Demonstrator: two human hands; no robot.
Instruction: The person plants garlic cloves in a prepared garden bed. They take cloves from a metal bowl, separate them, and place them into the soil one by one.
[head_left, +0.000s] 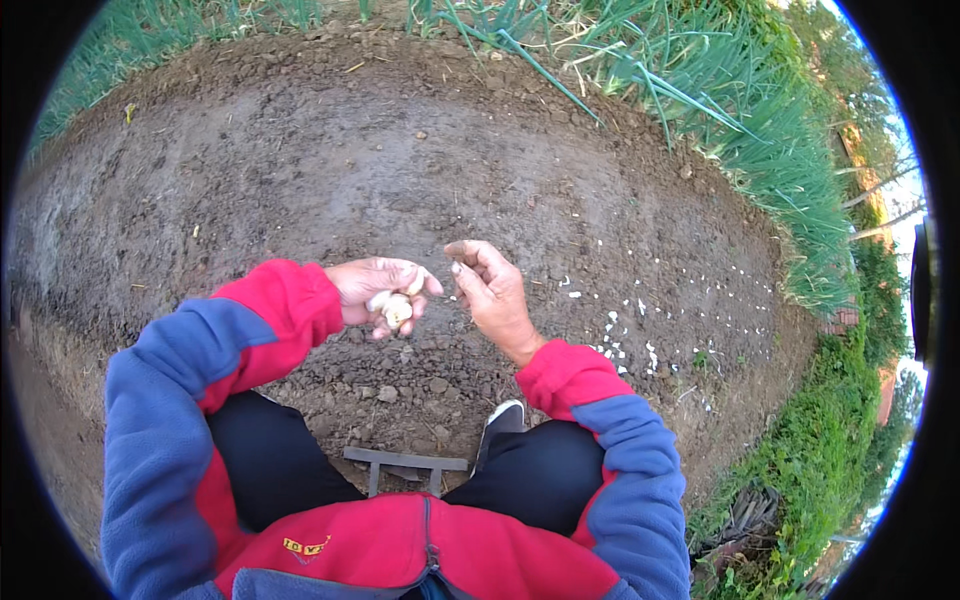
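Observation:
Several pale garlic cloves (396, 309) lie in my left hand (382, 289), which is turned partly palm up with its fingers curled around them. One clove (417, 282) sits between the thumb and the fingers. A short way to the right, my right hand (491, 292) hovers above the soil, thumb and forefinger slightly apart. I see nothing between those fingertips, and they look dirty with earth. Beneath both hands spreads a bed of smoothed brown soil (360, 172).
White bits, perhaps cloves or peelings (611, 337), dot the soil on the right, some in rows. Onion-like green plants (750, 127) border the far and right sides. Between my legs shows a low stool's frame (405, 459). Clods (388, 394) lie before my feet.

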